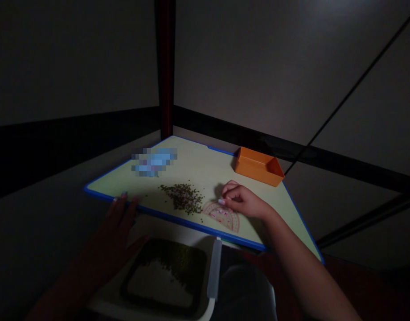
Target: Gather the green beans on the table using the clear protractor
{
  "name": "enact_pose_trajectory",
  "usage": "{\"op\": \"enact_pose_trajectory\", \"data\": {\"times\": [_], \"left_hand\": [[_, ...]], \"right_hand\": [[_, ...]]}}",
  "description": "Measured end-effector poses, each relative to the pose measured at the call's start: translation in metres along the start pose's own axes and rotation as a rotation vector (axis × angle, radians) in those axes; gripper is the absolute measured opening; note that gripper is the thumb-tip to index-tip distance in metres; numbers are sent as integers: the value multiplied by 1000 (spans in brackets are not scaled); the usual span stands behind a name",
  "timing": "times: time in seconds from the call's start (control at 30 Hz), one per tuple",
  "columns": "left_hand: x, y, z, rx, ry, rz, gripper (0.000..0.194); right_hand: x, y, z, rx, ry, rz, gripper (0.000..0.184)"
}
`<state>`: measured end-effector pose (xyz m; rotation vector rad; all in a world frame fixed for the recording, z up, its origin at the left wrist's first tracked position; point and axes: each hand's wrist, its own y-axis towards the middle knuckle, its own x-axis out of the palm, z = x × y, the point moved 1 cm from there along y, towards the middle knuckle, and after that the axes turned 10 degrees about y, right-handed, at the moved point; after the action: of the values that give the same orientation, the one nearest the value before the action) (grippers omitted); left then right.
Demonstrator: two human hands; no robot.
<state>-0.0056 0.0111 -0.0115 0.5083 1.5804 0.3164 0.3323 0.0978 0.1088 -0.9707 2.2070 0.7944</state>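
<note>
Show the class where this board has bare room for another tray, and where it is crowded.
Bare board lies between the blurred blue item and the orange tray, above the green beans. A second patch lies right of the right hand, below the tray. It is crowded along the near edge, where beans, protractor and hand meet.

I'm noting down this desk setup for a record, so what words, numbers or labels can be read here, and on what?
Nothing can be read as text.
Protractor: pinkish scale markings and numbers, too small and blurred to read.
Blue item on the board: pixelated, so any printing on it cannot be read.
</note>
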Motion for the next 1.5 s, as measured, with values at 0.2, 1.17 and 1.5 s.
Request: {"op": "enact_pose_trajectory", "data": {"times": [0.2, 1.17, 1.5], "left_hand": [[2, 0, -1, 8, 3, 3, 83], [-1, 1, 0, -12, -2, -27, 82], [4, 0, 0, -12, 16, 4, 82]], "right_hand": [[-1, -1, 0, -2, 35, -54, 35], [2, -1, -2, -8, 5, -38, 33], [5, 1, 3, 60, -144, -2, 32]]}}
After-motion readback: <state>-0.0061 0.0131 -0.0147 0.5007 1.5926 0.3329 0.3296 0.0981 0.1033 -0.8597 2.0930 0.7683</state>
